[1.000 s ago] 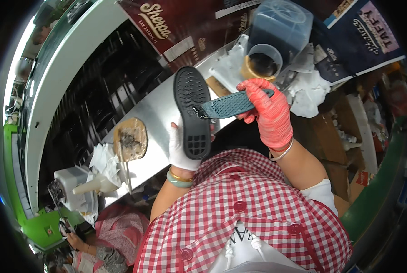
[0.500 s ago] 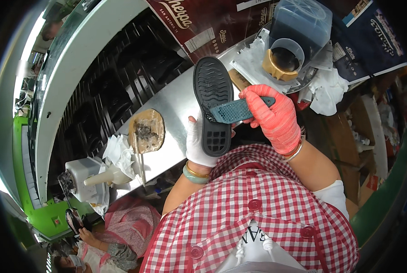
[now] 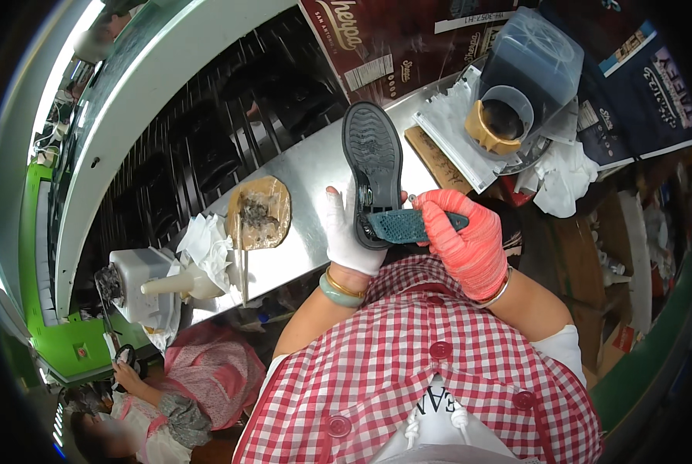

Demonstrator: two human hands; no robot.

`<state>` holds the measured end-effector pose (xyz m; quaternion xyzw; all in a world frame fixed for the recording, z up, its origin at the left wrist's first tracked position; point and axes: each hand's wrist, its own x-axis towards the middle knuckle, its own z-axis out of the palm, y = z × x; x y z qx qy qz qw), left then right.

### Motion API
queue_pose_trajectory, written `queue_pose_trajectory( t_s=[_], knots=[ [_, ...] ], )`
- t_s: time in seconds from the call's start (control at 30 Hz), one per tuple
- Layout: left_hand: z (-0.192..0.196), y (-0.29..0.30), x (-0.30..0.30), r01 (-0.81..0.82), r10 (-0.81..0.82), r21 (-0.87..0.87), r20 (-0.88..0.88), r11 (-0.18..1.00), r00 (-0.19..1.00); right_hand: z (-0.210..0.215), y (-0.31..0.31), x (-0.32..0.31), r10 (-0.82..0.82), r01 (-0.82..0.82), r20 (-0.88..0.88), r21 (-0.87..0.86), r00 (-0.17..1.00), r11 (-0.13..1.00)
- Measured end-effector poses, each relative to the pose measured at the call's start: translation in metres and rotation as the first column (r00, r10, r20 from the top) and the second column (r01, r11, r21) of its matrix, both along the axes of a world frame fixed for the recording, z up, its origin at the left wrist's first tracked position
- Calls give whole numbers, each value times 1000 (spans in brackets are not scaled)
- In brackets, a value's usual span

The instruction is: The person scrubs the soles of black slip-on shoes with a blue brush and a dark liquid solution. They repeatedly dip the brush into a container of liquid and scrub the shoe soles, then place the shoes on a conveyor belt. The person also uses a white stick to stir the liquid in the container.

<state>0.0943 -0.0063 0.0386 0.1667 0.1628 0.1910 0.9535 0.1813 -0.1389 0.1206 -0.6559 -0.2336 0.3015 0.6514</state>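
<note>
My left hand [image 3: 347,232], in a white glove with the thumb tip bare, grips a black shoe sole [image 3: 374,147] from its left side. The sole stands toe away from me, its wavy tread facing up, with a wet shine near the arch. In a coral glove, my right hand [image 3: 463,243] is closed on a flat teal tool [image 3: 408,226] with a dimpled surface. The tool's left end lies over the sole's heel and hides part of the heel's grid. Whether it has bristles underneath cannot be seen.
Behind the sole is a metal bench [image 3: 303,197] with a smeared tan pad [image 3: 272,197] and a pale squeeze bottle [image 3: 184,284]. Far right stand a cup of dark liquid [image 3: 503,117] and a clear jug [image 3: 543,58]. Black trays [image 3: 184,162] fill a conveyor. A co-worker [image 3: 168,394] is lower left.
The teal tool has moved from the sole's arch down to its heel, and my right hand has come nearer to me. A wet shine now shows at the arch. The view has shifted slightly.
</note>
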Motion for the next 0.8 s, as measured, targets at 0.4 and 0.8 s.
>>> queue_pose_trajectory(
  t_s=[0.4,0.8],
  knots=[
    [11,-1,-14,112,-112,26,14,993,994,0,-2,3,189,-190,205,-13,961,982],
    [16,8,-28,340,-343,-46,-54,939,938,33,14,17,571,-522,149,-271,808,809]
  ],
)
